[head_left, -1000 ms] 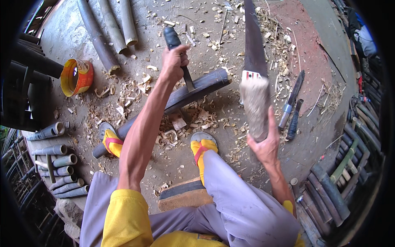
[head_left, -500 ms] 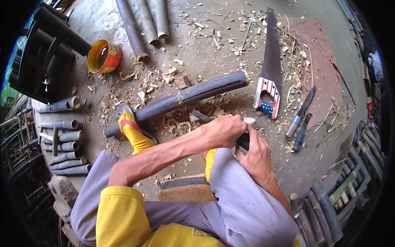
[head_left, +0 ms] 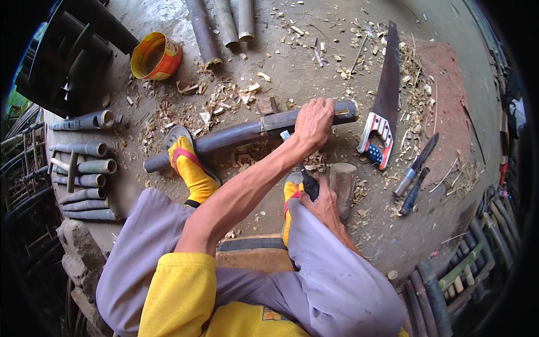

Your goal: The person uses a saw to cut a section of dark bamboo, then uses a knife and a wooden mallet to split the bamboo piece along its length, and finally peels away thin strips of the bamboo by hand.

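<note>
My left hand (head_left: pixel 315 122) is closed over the right part of a long dark bamboo tube (head_left: pixel 227 137) lying slantwise on the ground. The tube has a long slit or split near its right end. My left foot, in a yellow sock (head_left: pixel 193 174) and flip-flop, rests against its left part. Below the tube, my right hand (head_left: pixel 327 203) grips the black handle of a slim bladed tool (head_left: pixel 309 184). Its shaft points up and left toward the tube, partly hidden by my left forearm, so its exact kind is unclear.
A short wooden block (head_left: pixel 342 188) stands beside my right hand. A handsaw (head_left: pixel 386 84), a knife (head_left: pixel 415 165) and a dark-handled tool (head_left: pixel 414 192) lie to the right. An orange-yellow tin (head_left: pixel 167 62) and several bamboo pieces (head_left: pixel 84 149) are at left. Wood shavings litter the ground.
My left hand has left the tool's handle and moved up onto the bamboo tube. The right hand has lowered slightly left with the tool. The whole view has shifted a little.
</note>
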### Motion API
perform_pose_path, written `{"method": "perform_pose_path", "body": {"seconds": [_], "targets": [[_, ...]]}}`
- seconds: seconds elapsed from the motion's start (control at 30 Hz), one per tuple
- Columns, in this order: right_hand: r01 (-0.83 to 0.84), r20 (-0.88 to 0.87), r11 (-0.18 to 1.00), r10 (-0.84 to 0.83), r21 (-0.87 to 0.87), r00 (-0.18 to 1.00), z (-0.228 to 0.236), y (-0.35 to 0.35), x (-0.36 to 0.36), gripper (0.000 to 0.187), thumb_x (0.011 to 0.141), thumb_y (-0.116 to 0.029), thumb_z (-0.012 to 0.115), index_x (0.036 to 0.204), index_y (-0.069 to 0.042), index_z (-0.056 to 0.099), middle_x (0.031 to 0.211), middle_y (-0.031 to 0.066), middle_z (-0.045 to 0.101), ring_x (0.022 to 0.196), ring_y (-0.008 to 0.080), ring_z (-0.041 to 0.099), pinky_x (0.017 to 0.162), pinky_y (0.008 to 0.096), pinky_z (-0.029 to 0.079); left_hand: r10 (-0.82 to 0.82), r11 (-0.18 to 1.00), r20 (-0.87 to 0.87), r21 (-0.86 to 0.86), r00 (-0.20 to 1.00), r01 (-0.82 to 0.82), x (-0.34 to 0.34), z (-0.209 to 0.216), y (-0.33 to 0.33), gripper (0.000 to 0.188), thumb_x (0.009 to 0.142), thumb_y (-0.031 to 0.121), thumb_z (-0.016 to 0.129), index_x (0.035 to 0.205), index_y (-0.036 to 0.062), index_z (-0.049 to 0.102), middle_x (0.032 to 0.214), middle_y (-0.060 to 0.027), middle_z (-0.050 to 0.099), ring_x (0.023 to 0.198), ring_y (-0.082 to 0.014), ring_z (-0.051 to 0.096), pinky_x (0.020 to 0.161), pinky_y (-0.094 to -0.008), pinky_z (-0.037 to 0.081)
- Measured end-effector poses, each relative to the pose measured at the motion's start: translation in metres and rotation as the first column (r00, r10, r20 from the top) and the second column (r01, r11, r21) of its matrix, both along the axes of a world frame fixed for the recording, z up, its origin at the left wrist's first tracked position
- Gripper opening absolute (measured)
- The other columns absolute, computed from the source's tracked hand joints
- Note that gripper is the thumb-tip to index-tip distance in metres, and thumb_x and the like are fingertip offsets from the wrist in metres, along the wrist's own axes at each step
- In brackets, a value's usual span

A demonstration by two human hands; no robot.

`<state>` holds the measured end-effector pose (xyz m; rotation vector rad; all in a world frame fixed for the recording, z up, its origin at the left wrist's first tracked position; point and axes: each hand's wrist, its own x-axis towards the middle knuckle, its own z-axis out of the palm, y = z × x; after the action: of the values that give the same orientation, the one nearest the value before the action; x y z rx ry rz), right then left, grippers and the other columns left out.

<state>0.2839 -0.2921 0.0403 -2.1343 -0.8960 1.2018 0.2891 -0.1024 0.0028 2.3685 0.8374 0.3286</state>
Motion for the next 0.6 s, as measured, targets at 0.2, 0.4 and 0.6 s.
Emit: {"method": "perform_pose_path", "body": {"seconds": [0.2,0.4,0.6], "targets": [[0.007,0.013,0.999,-0.007,0.051,1.0,-0.015,0.01,-0.012,0.04,0.078,-0.02,0.064,0.11,-0.001,0.048,0.088,0.0267,0.06,0.081,0.0442,0.061,0.071,0.0495,0.048,-0.023,0.967,-0.109,-0.254,0.994,-0.006,0.008,0.01,0.004,0.02,0.075,-0.003,0.05,0.095,-0.0026,0.05,0.088,-0.026,0.062,0.081,-0.043,0.062,0.067,-0.0497,0.05],[-0.049,0.096,0.985,0.033,0.164,0.995,-0.035,0.027,-0.031,0.041,0.076,-0.014,0.065,0.11,-0.002,0.044,0.084,0.0242,0.06,0.074,0.0429,0.061,0.065,0.0482,0.048,-0.123,0.969,-0.212,-0.238,0.969,0.071,0.009,0.023,0.01,0.021,0.077,0.0,0.05,0.098,-0.0024,0.054,0.08,-0.0248,0.064,0.077,-0.0415,0.065,0.063,-0.0488,0.052],[0.082,-0.767,0.974,-0.216,-0.209,0.604,-0.006,0.058,-0.018,0.05,0.073,-0.006,0.064,0.117,-0.002,0.039,0.083,0.0273,0.059,0.075,0.0468,0.059,0.063,0.0499,0.048,-0.131,0.962,-0.244,-0.267,0.961,0.063,0.008,0.03,0.012,0.017,0.08,0.004,0.053,0.095,-0.0019,0.06,0.087,-0.0236,0.066,0.084,-0.0384,0.066,0.069,-0.0457,0.054]]}}
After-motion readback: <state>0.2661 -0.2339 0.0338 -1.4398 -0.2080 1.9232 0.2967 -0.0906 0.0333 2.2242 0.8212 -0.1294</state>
